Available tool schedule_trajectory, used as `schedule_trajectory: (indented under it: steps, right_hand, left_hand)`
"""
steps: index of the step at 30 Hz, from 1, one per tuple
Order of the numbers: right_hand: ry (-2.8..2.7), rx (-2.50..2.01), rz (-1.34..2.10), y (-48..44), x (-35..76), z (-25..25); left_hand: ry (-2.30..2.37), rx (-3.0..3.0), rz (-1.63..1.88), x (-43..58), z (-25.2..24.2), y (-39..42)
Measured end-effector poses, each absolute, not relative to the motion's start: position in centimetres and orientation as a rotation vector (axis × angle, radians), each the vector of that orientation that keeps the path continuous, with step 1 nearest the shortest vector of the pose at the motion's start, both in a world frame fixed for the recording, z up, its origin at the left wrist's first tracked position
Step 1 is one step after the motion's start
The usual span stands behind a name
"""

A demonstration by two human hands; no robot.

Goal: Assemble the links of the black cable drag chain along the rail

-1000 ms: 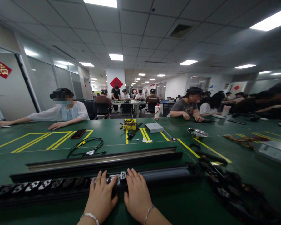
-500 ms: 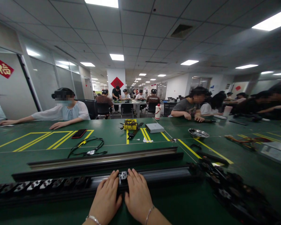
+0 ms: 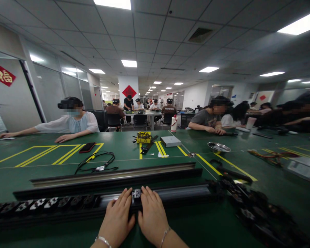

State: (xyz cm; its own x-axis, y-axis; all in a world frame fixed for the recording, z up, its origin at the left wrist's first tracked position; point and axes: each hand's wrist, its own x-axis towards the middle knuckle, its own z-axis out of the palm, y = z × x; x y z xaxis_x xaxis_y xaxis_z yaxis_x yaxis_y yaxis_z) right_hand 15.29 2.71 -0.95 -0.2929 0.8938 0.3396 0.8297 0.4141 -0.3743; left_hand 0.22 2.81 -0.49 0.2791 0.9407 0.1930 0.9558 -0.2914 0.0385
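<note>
A small black socket module [image 3: 136, 195] with pale metal contacts sits at the long black rail [image 3: 186, 193], between my two hands. My left hand [image 3: 116, 215] is closed at its left side, fingers over the rail and thumb toward me. On the module's right side, my right hand [image 3: 153, 215] is closed in the same way. The hands hide the module's lower part, so how deep it sits in the rail I cannot tell. A row of several similar socket modules [image 3: 51, 203] lies along the rail to the left.
Behind lies another long rail [image 3: 113, 176]. A heap of dark modules [image 3: 260, 210] is at right. Farther back are a cable [image 3: 110, 160], phone [image 3: 87, 147], yellow box [image 3: 144, 137], grey box [image 3: 171, 141] and metal bowl [image 3: 219, 147]. People sit across the table [image 3: 186, 224].
</note>
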Motion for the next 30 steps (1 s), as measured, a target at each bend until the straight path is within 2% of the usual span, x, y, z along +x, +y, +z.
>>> schedule_trajectory:
  steps: [30]
  right_hand:
    - [-2.154, -1.494, 0.126, 2.79, 15.22, -1.12]
  left_hand:
    - [-1.879, -2.466, -0.252, 0.63, 0.46, 2.49]
